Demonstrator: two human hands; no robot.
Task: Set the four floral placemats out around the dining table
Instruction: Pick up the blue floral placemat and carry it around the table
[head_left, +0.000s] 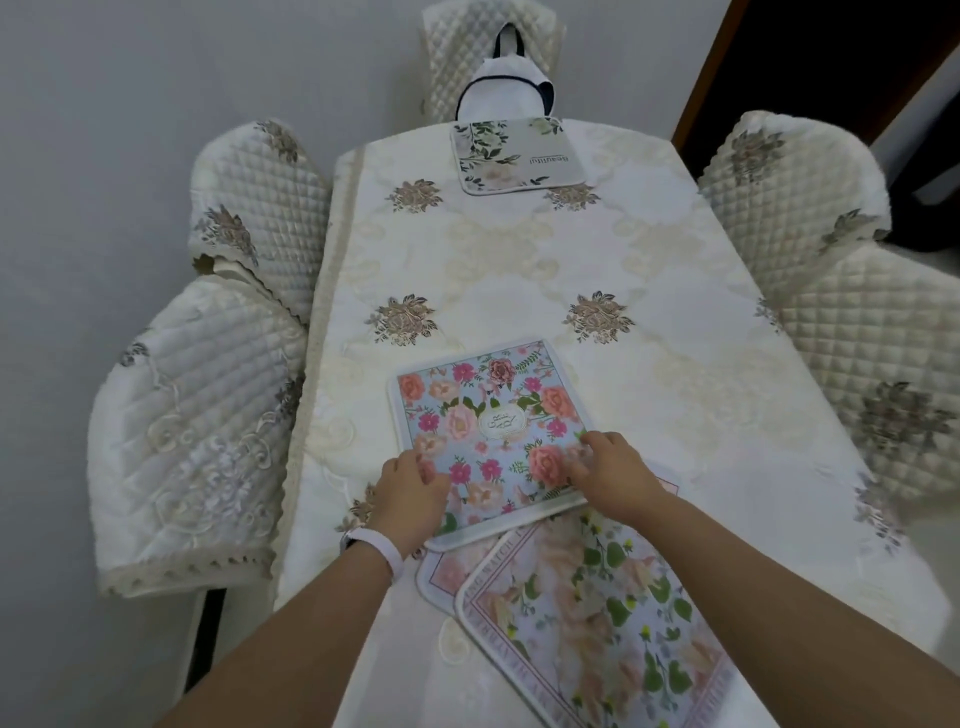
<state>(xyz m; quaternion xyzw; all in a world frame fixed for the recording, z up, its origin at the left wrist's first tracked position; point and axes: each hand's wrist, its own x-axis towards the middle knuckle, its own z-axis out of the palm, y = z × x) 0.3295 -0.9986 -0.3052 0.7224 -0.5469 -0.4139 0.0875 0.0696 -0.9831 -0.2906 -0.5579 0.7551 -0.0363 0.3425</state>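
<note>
A light-blue placemat with pink and orange flowers (488, 415) lies tilted on the cream tablecloth near me. My left hand (410, 493) holds its near left edge, and my right hand (608, 473) holds its near right corner. Its near edge overlaps two other placemats: one with green leaves and a lettered pink border (613, 623), and a pink-bordered one (441, 571) mostly hidden beneath. A grey-green floral placemat (514, 156) lies flat at the far end of the table.
The long table (675, 312) wears a cream cloth with embroidered flowers. Quilted chairs stand at the left (208, 415), right (857, 312) and far end (467, 57). A white bag with a dark handle (498, 88) sits on the far chair.
</note>
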